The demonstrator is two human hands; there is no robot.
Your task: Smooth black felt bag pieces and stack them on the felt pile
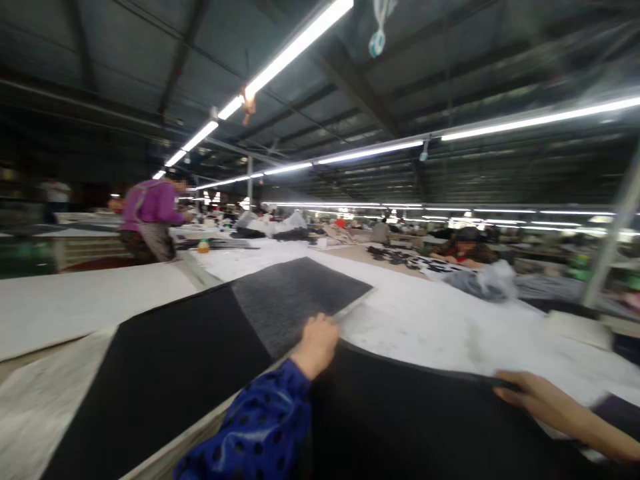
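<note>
Black cloth (400, 413) fills the near ground, a wide sheet whose far edge runs roughly from 9 o'clock to 3 o'clock between the two hands. The left hand (318, 343), coming out of a blue dotted sleeve (260, 427), sits at 12 o'clock on that edge, curled closed on it as far as the blur lets me judge. The right hand (525, 393) lies at 3 o'clock, fingers long and narrow, pinching the same edge where it stands up in a thin fold. Both hands touch the sheet; the left is nearer its middle, the right nearer its end.

Just beyond the left hand, at 11 o'clock, a grey panel (300, 293) lies on a second black layer (165, 360), both flat on the pale worktop (60, 307). White cloth (450, 320) spreads away toward 1 o'clock.

Farther off, a person in a purple top (150, 203) stands at 10 o'clock, a seated person (467, 243) bends over work at 2 o'clock, and strip lights (295, 47) run under a dark roof
</note>
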